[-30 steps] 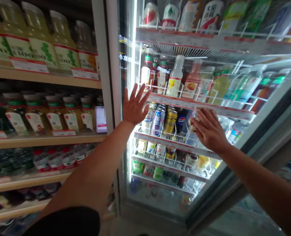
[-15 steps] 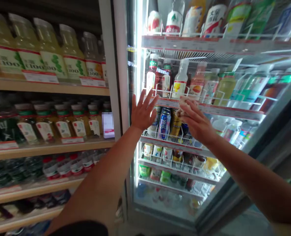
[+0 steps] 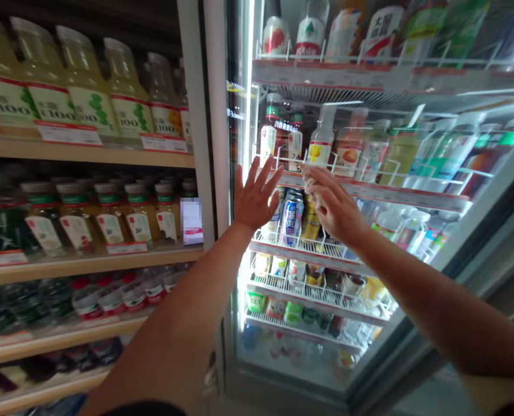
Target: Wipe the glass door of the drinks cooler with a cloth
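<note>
My left hand (image 3: 255,200) lies with its fingers spread against the glass door (image 3: 278,367) of a lit drinks fridge, near the door's left edge. To the right of it, my right hand (image 3: 338,207) has its fingers bent over a crumpled pale cloth (image 3: 309,181) at the glass. Much of the cloth is hidden under the fingers. Behind the glass, close to the hands, stand a blue can (image 3: 292,216) and a bottle with a yellow fruit label (image 3: 320,151).
Wooden shelves (image 3: 152,257) on the left carry rows of juice bottles (image 3: 81,107). A small screen (image 3: 191,221) sits at a shelf's end beside the grey fridge frame (image 3: 217,115). Several wire racks (image 3: 309,251) of drinks fill the fridge.
My right hand has slid a little to the left across the glass with the cloth, nearer to my left hand. The left hand has kept its place on the door.
</note>
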`<state>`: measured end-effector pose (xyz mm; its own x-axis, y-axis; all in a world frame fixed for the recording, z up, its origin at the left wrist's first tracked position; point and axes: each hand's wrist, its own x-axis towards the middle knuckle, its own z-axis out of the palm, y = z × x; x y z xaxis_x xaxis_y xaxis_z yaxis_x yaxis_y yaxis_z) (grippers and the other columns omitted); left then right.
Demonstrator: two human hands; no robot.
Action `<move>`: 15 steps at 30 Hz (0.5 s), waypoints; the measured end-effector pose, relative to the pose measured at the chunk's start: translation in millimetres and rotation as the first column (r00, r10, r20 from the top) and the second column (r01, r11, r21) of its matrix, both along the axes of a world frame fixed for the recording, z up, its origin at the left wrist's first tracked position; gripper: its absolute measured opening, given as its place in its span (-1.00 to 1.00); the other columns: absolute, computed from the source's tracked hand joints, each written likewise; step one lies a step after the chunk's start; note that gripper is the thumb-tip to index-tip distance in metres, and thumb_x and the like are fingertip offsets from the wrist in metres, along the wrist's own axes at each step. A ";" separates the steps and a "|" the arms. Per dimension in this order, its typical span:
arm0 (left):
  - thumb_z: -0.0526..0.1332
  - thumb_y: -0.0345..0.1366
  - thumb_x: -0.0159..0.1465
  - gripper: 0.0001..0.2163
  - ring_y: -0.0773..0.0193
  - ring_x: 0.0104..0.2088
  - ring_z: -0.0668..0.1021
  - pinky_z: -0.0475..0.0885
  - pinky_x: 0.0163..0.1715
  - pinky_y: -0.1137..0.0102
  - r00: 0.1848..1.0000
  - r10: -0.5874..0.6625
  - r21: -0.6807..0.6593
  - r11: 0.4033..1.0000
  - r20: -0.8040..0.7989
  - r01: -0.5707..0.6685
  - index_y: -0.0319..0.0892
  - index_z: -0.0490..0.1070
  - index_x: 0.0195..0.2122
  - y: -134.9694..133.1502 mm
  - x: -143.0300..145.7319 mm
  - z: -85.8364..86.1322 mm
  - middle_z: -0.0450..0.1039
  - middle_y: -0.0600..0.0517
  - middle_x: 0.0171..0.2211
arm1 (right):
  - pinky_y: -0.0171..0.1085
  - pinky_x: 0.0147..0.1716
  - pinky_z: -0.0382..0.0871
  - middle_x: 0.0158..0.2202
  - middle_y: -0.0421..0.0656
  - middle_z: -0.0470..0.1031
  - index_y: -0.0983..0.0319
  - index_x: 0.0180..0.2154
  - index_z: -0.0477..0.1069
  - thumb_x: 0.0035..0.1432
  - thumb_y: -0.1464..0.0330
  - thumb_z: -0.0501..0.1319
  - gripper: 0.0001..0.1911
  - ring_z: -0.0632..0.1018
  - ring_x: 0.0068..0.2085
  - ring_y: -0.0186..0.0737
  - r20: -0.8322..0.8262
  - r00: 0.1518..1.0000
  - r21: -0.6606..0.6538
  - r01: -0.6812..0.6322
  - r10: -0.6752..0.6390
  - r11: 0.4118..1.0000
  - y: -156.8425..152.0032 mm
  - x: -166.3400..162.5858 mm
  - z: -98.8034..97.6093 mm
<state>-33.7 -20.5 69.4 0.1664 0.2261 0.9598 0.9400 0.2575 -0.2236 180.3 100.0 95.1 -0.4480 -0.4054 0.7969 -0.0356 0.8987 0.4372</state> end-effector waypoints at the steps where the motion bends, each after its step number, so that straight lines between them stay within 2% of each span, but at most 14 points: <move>1: -0.09 -0.09 0.49 -0.48 0.18 0.51 -0.11 -0.28 0.50 -0.07 1.000 0.001 -0.008 1.000 0.009 -0.001 0.06 0.04 0.46 -0.6 0.6 0.2 0.01 0.07 0.47 | 0.15 0.42 0.25 0.42 -0.06 0.23 0.05 0.44 -0.04 0.38 0.59 -0.04 -0.31 0.19 0.46 -0.08 -0.001 1.000 0.004 -0.007 0.007 1.000 -1.1 -1.8 -2.8; 4: -0.07 -0.10 0.48 -0.48 0.13 0.51 -0.08 -0.29 0.49 -0.08 0.998 -0.016 -0.041 0.999 0.054 0.019 0.07 0.05 0.46 -2.5 2.9 0.9 0.03 0.06 0.47 | 0.15 0.39 0.28 0.37 -0.01 0.32 0.09 0.49 -0.26 0.42 0.55 0.01 -0.24 0.22 0.45 -0.07 0.150 0.989 0.177 -0.040 0.013 0.983 -1.4 -5.4 -10.6; 6: -0.06 -0.13 0.47 -0.48 0.09 0.51 -0.07 -0.29 0.48 -0.10 0.997 -0.032 -0.048 0.998 0.072 0.036 0.04 0.07 0.45 -3.2 4.3 1.4 0.04 0.03 0.47 | 0.15 0.40 0.26 0.36 -0.04 0.34 0.06 0.49 -0.25 0.42 0.52 0.04 -0.23 0.20 0.45 -0.06 0.176 0.984 0.250 -0.022 -0.023 0.968 1.8 -6.3 -4.9; 7: -0.06 -0.13 0.47 -0.48 0.08 0.51 -0.07 -0.29 0.48 -0.11 0.997 -0.034 -0.049 0.998 0.074 0.038 0.02 0.08 0.45 -3.3 4.8 1.6 0.04 0.02 0.47 | 0.21 0.42 0.18 0.37 -0.07 0.33 0.02 0.49 -0.20 0.42 0.53 0.04 -0.24 0.16 0.47 -0.03 0.118 0.992 0.231 0.019 -0.047 0.973 4.0 -6.7 1.3; 10: -0.07 -0.13 0.47 -0.48 0.10 0.51 -0.07 -0.27 0.48 -0.11 0.998 -0.021 -0.037 0.999 0.051 0.023 0.03 0.07 0.45 -2.8 4.5 1.6 0.05 0.03 0.47 | 0.40 0.44 -0.05 0.41 -0.21 0.26 -0.11 0.46 -0.09 0.39 0.55 0.05 -0.23 0.00 0.51 0.09 -0.119 0.985 0.050 0.131 -0.124 0.990 8.7 -10.6 18.5; 12: -0.06 -0.12 0.47 -0.47 0.12 0.51 -0.08 -0.29 0.49 -0.09 0.999 -0.021 -0.024 0.999 0.036 0.022 0.06 0.04 0.46 -2.3 3.4 1.2 0.03 0.05 0.47 | 0.36 0.44 0.02 0.44 -0.24 0.19 -0.14 0.47 -0.15 0.39 0.55 0.04 -0.20 -0.04 0.51 0.11 -0.142 0.983 0.008 0.121 -0.119 0.993 7.8 -14.6 17.8; 15: -0.04 -0.10 0.47 -0.45 0.13 0.50 -0.08 -0.30 0.49 -0.05 0.999 -0.034 -0.016 0.999 0.028 0.035 0.10 0.00 0.47 -1.9 2.0 0.6 0.01 0.07 0.48 | 0.20 0.40 0.25 0.44 -0.18 0.20 -0.12 0.48 -0.33 0.40 0.55 0.03 -0.15 0.03 0.50 0.02 0.059 0.995 0.153 0.066 -0.076 0.986 3.3 -17.0 4.6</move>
